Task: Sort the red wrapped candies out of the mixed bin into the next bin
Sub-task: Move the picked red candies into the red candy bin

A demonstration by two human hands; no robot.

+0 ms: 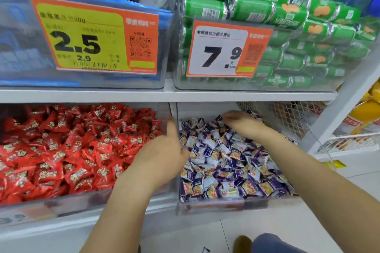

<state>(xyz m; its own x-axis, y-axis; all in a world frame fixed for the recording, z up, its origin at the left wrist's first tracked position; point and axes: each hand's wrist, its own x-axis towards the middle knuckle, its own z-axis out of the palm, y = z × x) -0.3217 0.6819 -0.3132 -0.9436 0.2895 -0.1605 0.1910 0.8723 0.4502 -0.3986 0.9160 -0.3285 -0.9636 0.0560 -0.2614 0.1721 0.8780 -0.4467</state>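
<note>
Sorting near done: no red candies visible in right bin point(209, 204); left hand point(164, 150) open, blurred; right hand point(244, 123) grip unclear, far side.

The divider point(172, 113) separated the red bin point(61, 201) from the purple bin point(226, 203). The left hand point(164, 150) hovered at the divider, blurred; the right hand point(242, 122) rested farther right on purple candies point(226, 162).

Bare forearms point(127, 201), perhaps blue trousers point(275, 243)
</note>
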